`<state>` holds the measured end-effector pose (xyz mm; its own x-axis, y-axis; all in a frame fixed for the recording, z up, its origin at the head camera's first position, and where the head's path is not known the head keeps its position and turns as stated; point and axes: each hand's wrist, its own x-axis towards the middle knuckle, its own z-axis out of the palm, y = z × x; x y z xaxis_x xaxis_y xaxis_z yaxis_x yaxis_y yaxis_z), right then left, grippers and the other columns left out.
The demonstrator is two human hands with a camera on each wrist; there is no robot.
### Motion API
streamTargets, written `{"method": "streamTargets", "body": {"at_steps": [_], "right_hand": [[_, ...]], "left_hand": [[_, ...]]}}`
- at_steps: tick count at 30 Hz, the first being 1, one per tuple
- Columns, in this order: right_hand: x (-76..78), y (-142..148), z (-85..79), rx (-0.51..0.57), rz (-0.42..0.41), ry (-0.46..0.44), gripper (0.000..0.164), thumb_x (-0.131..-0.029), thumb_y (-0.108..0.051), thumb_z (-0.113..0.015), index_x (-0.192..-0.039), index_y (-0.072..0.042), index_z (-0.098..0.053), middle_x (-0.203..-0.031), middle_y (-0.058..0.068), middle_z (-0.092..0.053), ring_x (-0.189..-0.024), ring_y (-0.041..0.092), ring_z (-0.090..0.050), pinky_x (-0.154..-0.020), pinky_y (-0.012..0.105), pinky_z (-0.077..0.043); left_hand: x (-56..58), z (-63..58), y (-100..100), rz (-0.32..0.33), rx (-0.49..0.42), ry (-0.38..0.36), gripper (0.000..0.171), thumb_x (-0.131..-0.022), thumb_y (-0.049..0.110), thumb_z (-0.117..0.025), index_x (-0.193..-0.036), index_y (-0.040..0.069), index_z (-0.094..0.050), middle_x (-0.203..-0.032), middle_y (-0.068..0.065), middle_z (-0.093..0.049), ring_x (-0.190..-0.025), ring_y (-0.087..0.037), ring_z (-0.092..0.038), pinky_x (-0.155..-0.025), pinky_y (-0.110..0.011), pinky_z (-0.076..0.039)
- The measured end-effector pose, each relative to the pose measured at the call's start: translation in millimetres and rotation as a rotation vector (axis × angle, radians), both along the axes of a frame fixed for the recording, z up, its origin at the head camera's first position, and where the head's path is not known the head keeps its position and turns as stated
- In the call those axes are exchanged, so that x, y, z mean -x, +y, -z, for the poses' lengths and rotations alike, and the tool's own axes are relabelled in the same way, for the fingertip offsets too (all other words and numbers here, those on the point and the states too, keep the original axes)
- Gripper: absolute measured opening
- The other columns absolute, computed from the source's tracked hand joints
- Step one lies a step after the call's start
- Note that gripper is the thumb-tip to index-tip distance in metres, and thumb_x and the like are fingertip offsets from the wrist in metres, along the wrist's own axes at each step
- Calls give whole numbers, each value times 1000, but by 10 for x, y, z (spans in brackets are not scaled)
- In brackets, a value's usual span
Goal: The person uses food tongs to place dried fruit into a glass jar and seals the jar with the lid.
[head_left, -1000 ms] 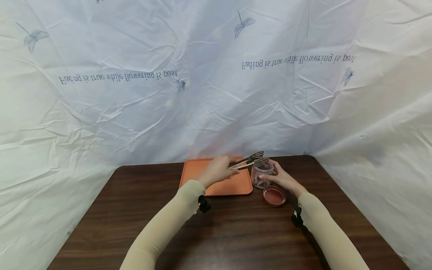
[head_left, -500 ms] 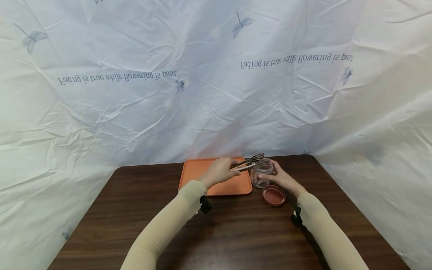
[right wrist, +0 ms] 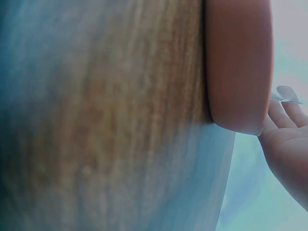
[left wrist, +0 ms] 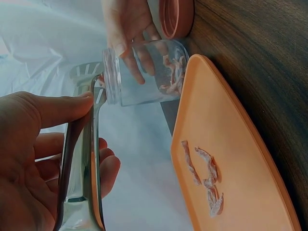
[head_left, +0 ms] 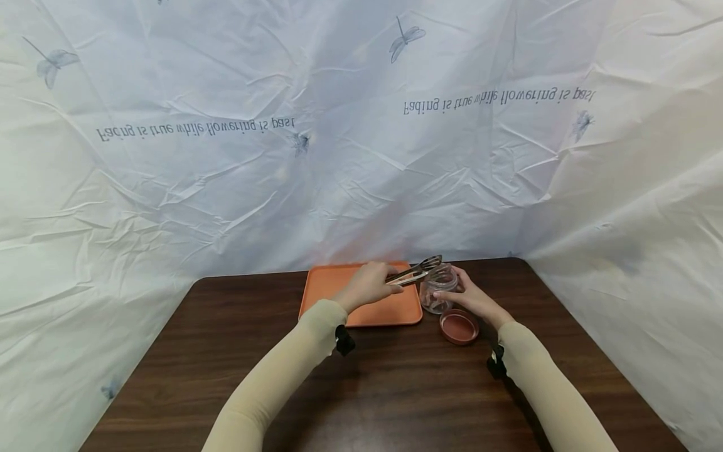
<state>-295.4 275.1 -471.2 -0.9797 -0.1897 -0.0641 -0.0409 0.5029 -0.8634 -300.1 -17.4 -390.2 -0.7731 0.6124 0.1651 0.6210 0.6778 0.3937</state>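
Note:
My left hand (head_left: 367, 287) grips metal tongs (left wrist: 87, 168), thumb on one arm and fingers on the other. Their slotted ends overlap the mouth of a clear jar (head_left: 430, 296), and a small reddish bit shows there in the left wrist view. Thin pale-red strips (left wrist: 177, 72) lie at the jar's bottom. My right hand (head_left: 474, 302) holds the jar upright, thumb and fingers around its side. Under the left hand lies an orange tray (head_left: 403, 312); several sugar-dusted strips (left wrist: 210, 185) are on it.
A round reddish-brown lid (head_left: 459, 328) lies inside-up in front of the jar, close to the right wrist. The dark wooden table (head_left: 395, 389) ends at a pale cloth (head_left: 350, 188) behind. Tray and jar stand side by side near the far edge.
My left hand and the tongs have shifted slightly right and down at the jar's mouth. The right hand, jar, lid and tray stay in place.

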Motion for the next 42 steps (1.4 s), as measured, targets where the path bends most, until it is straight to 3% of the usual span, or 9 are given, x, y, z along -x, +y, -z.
{"method": "streamTargets", "body": {"at_steps": [16, 19, 23, 26, 30, 33, 36, 42], "right_hand": [[-18, -29, -15, 19, -10, -9, 109, -93, -47, -71, -163, -22, 8, -165, 27, 0, -149, 49, -9, -110, 67, -27], [-19, -30, -4, 13, -12, -7, 109, -93, -49, -71, -163, -21, 8, -165, 26, 1, -149, 49, -9, -110, 67, -27], [-13, -27, 33, 31, -19, 0, 107, -93, -48, -71, -163, -20, 5, -165, 25, -5, -150, 48, -12, -110, 66, -30], [-10, -27, 47, 58, -24, 3, 106, -93, -47, -72, -163, -20, 2, -164, 24, -14, -149, 46, -16, -109, 64, -32], [-9, -27, 43, 62, -28, 17, 105, -93, -46, -72, -163, -19, 2, -162, 25, -18, -149, 45, -19, -108, 63, -34], [-6, -16, 39, 47, -27, 26, 105, -93, -47, -72, -163, -19, 1, -162, 25, -17, -149, 46, -18, -108, 64, -33], [-2, 5, 34, 45, -30, 25, 104, -93, -47, -71, -163, -21, 1, -163, 24, -15, -149, 46, -16, -109, 65, -32], [5, 38, 18, 61, -49, 23, 102, -95, -43, -71, -163, -24, 2, -164, 24, -13, -150, 46, -13, -108, 66, -32]], "left_hand": [[-19, 26, -24, -36, 16, -35, 48, -94, 36, -73, -133, 10, -66, -102, -1, -71, -63, -7, -58, -60, -28, -46], [-16, 33, -40, -37, -5, -58, 49, -94, 37, -73, -135, 10, -65, -93, 0, -71, -57, -8, -52, -55, -27, -42], [-14, 33, -110, -46, -104, -148, 51, -95, 32, -73, -140, 11, -61, -72, 4, -68, -52, -9, -53, -49, -25, -43], [-7, 13, -207, -61, -155, -183, 53, -96, 27, -72, -145, 13, -56, -65, -1, -67, -48, -10, -52, -51, -27, -45], [26, -12, -370, -95, -116, -106, 55, -96, 32, -72, -144, 11, -57, -92, -9, -74, -60, -10, -58, -64, -33, -52], [54, -12, -508, -128, -84, -65, 57, -94, 37, -73, -141, 8, -59, -123, -10, -69, -91, -17, -69, -82, -42, -56], [83, 8, -663, -162, -66, -68, 58, -94, 38, -74, -141, 8, -59, -135, -12, -63, -111, -27, -66, -92, -48, -53], [146, 75, -994, -246, -40, -53, 60, -92, 40, -75, -140, 8, -60, -136, -11, -62, -115, -29, -64, -94, -50, -52]]}}
